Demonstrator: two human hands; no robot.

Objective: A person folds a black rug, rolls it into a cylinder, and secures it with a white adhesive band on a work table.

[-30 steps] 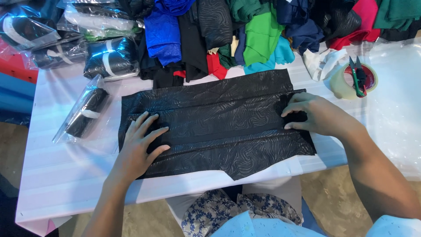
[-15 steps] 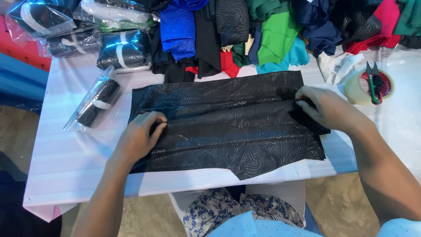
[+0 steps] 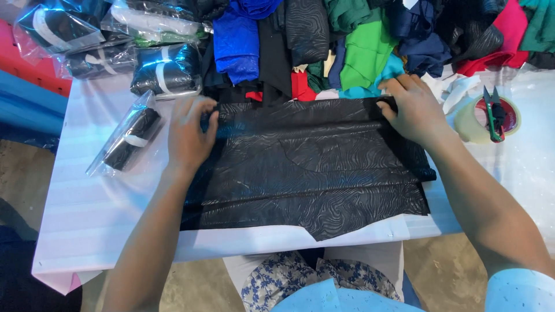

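A black patterned cloth (image 3: pixel 306 173) lies spread flat on the white table (image 3: pixel 87 214), its near edge at the table's front. The left hand (image 3: pixel 189 134) rests on the cloth's far left corner, fingers curled over the edge and pinching it. The right hand (image 3: pixel 411 110) grips the far right corner the same way — knuckles up, fingers folded onto the fabric. Left of the cloth lies a bagged black roll (image 3: pixel 127 140). Beyond, a heap of coloured garments (image 3: pixel 358 40) — and, at right, a tape roll (image 3: pixel 483 118) with small snips (image 3: pixel 492 112) on it.

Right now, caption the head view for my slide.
Both hands, left hand and right hand, grip a black patterned cloth on the white table.
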